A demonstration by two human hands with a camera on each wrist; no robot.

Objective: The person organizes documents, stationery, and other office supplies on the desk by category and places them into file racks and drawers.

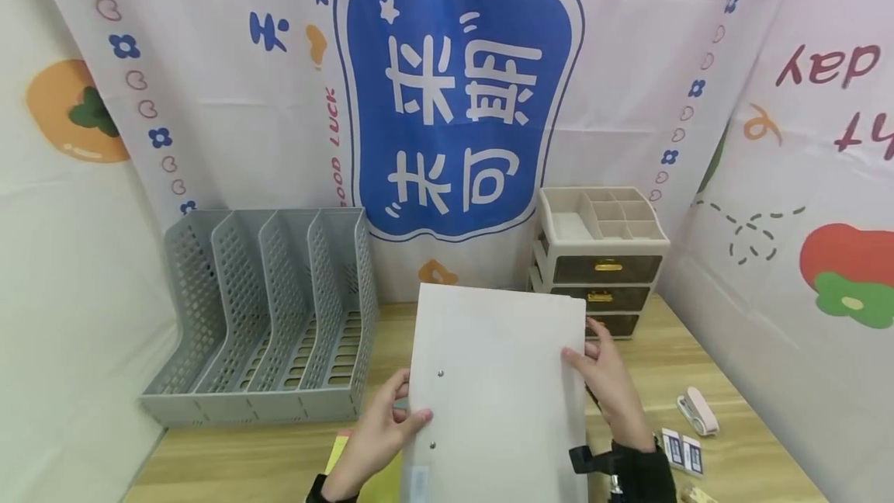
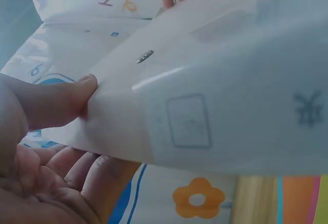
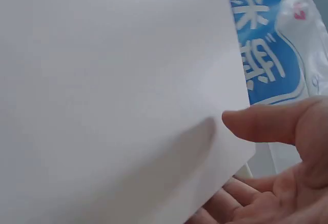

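Observation:
A white file folder (image 1: pixel 499 386) is held up in front of me by both hands, its two metal rivets near the left edge. My left hand (image 1: pixel 380 429) pinches that edge, thumb on the front and fingers behind. Through the translucent cover in the left wrist view, a printed square outline and a dark character show on the folder (image 2: pixel 225 116). On the opposite side, my right hand (image 1: pixel 609 379) grips the right edge near the top. The right wrist view has the right thumb over the folder's (image 3: pixel 128 80) face, with the other fingers behind it.
A grey file rack (image 1: pixel 279 406) with several slots stands at the left. Back right is a white drawer organizer (image 1: pixel 608 251) with dark drawers. A pink stapler (image 1: pixel 697 411) and small white-and-blue packs (image 1: pixel 681 452) lie at the right. Yellow sheets (image 1: pixel 382 480) lie partly under the folder.

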